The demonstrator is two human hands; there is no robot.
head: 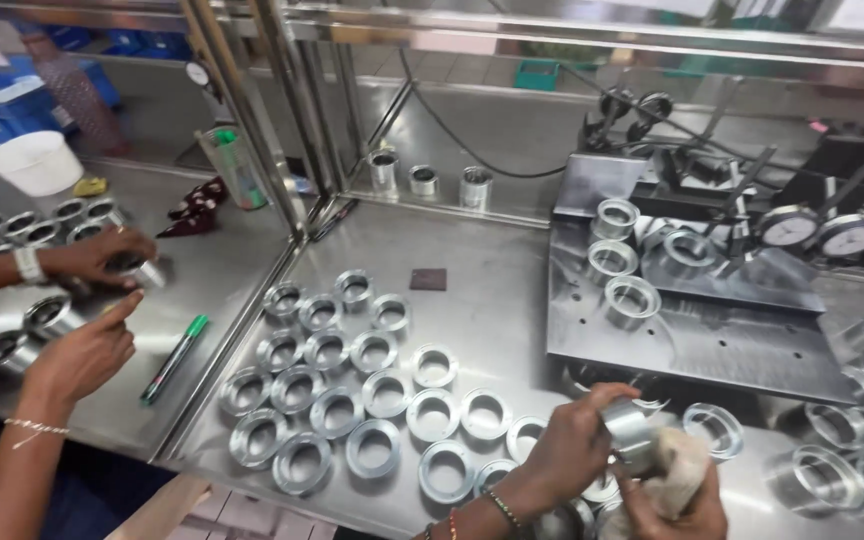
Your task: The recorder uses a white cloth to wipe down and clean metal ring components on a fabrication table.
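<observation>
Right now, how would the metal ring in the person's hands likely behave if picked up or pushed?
The metal ring, gripped in the left hand against a cloth in the right hand, looks rigid and probably heavy for its size: thick machined walls. Its polished surface may be slippery. On its side it would likely roll; flat, like the rings on the table, it should stay.

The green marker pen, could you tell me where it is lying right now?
In the head view, the green marker pen lies at left on the steel table, between a co-worker's hand and the cluster of metal rings.
</observation>
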